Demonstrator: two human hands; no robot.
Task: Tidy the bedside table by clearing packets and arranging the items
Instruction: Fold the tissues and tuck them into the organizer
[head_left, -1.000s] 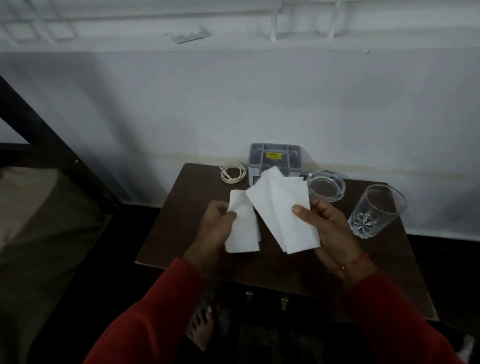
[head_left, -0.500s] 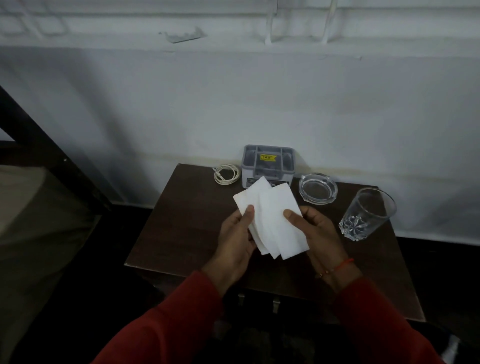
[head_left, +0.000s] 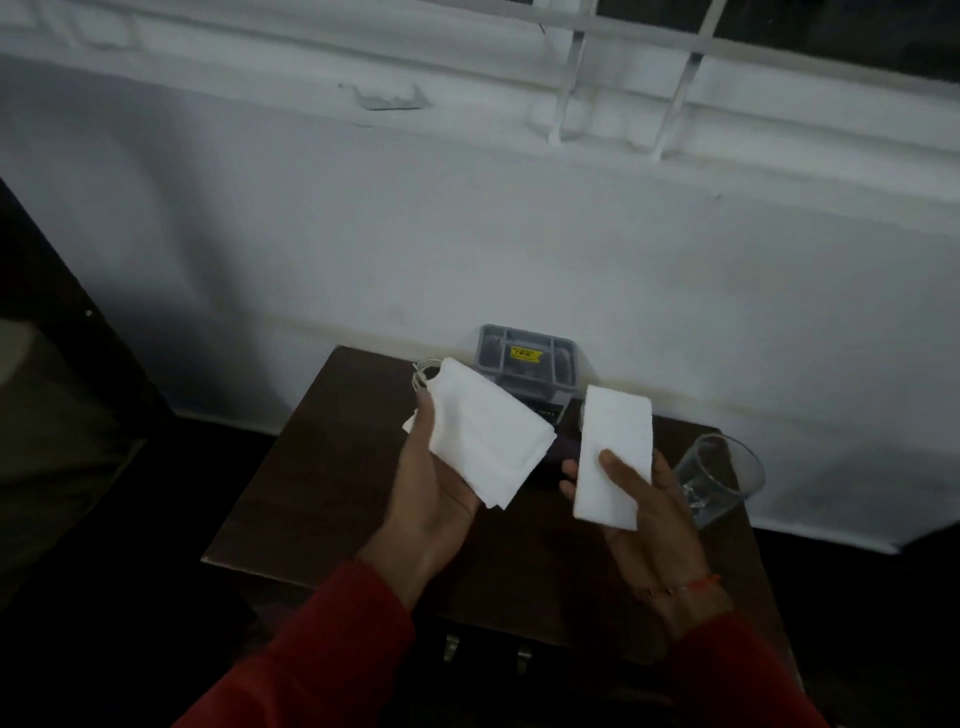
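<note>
A white plastered wall (head_left: 467, 249) closes off the far side, and the dark brown wooden bedside table (head_left: 332, 467) stands pushed against it, its back edge touching the wall. The table's left and near edges are free, with dark floor beyond them. Most of the tabletop's left half and near strip lies bare; the things crowd the back and right.

At the back edge sits a grey plastic compartment box with a yellow label (head_left: 524, 364), and a coil of pale cable (head_left: 423, 375) lies just beside its left side. A clear tumbler glass (head_left: 722, 483) stands near the right edge, just beside the right hand.

Both hands are held above the middle of the table, apart from each other. The left hand (head_left: 431, 493), palm up and loosely curled, holds a folded white paper napkin (head_left: 488, 441) with several layers showing at its lower corner. The right hand (head_left: 649, 514) pinches a narrower folded white napkin (head_left: 613, 457), thumb on top, fingers beneath.
</note>
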